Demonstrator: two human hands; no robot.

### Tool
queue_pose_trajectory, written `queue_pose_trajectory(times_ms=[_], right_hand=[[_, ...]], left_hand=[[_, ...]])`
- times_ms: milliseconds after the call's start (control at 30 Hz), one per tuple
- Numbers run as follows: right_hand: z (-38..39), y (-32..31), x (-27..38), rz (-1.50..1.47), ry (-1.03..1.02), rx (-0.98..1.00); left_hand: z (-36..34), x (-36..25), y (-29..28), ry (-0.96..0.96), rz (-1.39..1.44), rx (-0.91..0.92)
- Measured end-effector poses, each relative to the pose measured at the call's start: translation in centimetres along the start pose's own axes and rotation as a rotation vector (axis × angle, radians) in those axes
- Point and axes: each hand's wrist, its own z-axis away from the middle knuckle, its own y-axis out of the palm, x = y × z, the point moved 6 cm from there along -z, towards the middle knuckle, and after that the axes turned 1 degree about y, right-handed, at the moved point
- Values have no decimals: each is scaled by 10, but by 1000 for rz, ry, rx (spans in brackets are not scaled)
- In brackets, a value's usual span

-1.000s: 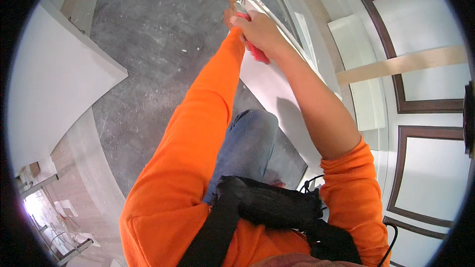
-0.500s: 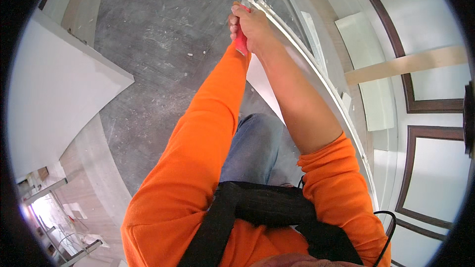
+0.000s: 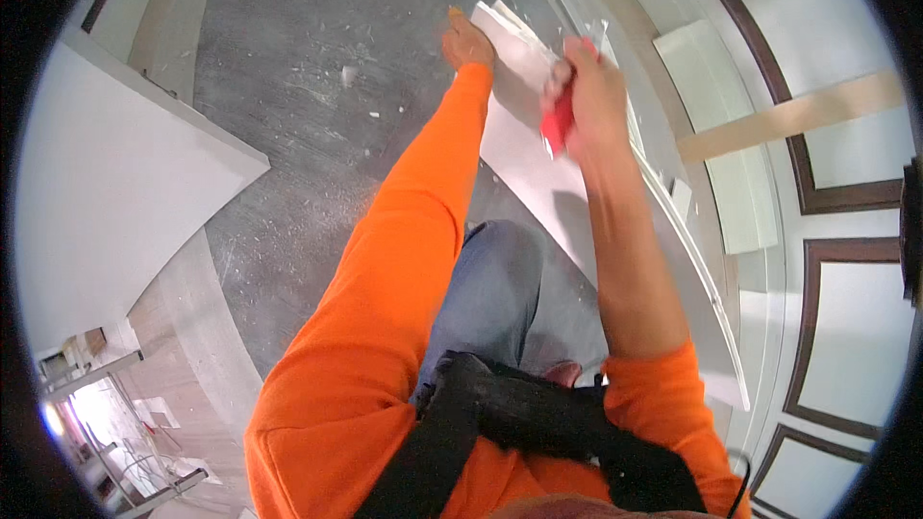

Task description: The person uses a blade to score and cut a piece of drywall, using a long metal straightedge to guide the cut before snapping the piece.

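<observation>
My right hand (image 3: 598,101) is wrapped round a red utility knife (image 3: 558,120); both are a little blurred by motion. What looks like the blade points away from me, near the rough long edge of a white plasterboard panel (image 3: 538,163). That panel stands tilted on its long side, running from ahead of me down along my right. At its far end my left hand (image 3: 466,43) grips the corner, with most of the fingers hidden from view. My left sleeve is orange and reaches the wrist, while my right forearm is bare.
Another white board (image 3: 125,192) juts in from the left, its corner over the dusty grey floor (image 3: 288,58). Small white crumbs lie about. On the right are a wooden batten (image 3: 788,120) and a white wall with brown frames (image 3: 803,173). A metal ladder-like frame (image 3: 96,375) stands lower left.
My right hand has moved right and toward me with the knife, away from my left hand. The left hand has stayed at the panel's far end, which now shows more fully.
</observation>
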Motion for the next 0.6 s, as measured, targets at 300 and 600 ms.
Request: queue_pose_trajectory(times_ms=[300, 600], right_hand=[[49, -59, 15, 896, -74, 14], [-48, -46, 53, 1218, -232, 157]], left_hand=[[14, -67, 18, 234, 191, 406], [20, -89, -3, 163, 277, 565]])
